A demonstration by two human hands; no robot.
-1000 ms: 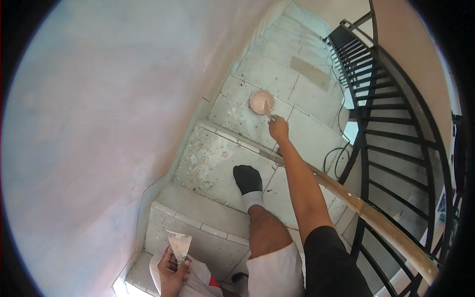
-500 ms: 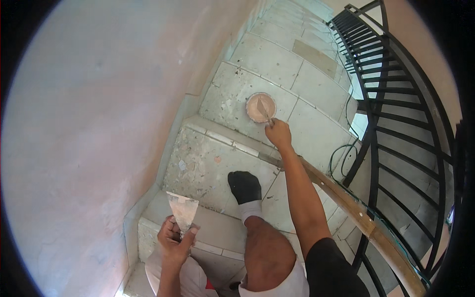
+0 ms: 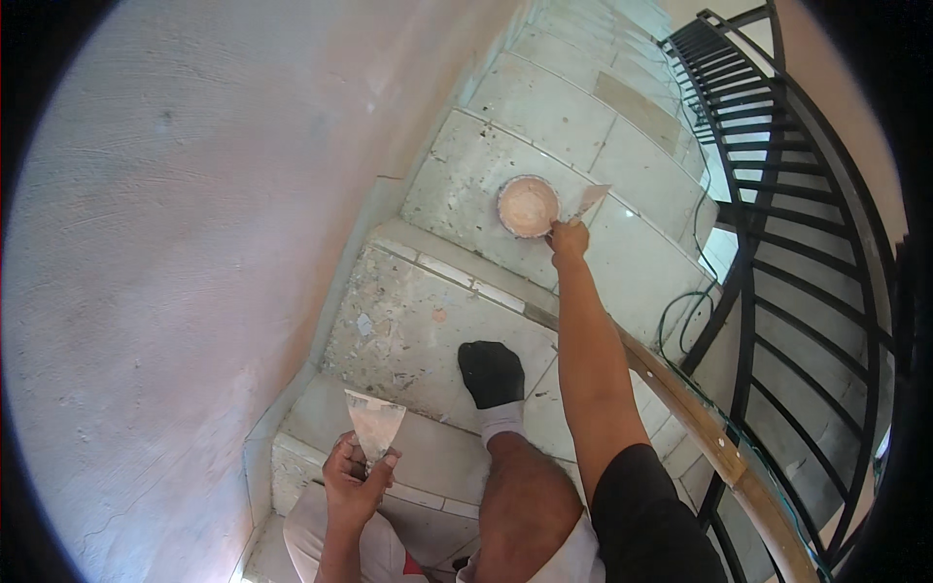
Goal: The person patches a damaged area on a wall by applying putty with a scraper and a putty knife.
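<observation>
Broad scraper (image 3: pixel 377 421), its blade smeared with pinkish paste, is pinched between the thumb and fingers of the left hand (image 3: pixel 357 480). Farther off, a second scraper (image 3: pixel 591 201) is gripped in the right hand (image 3: pixel 569 241) beside a bowl (image 3: pixel 519 232) of similar paste (image 3: pixel 531 203) set on a tiled step (image 3: pixel 465 180); whether its rim is touched cannot be told.

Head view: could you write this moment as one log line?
Left hand: holding wide scraper | right hand: holding second scraper, beside tub | tub: on stair, pink paste inside
</observation>
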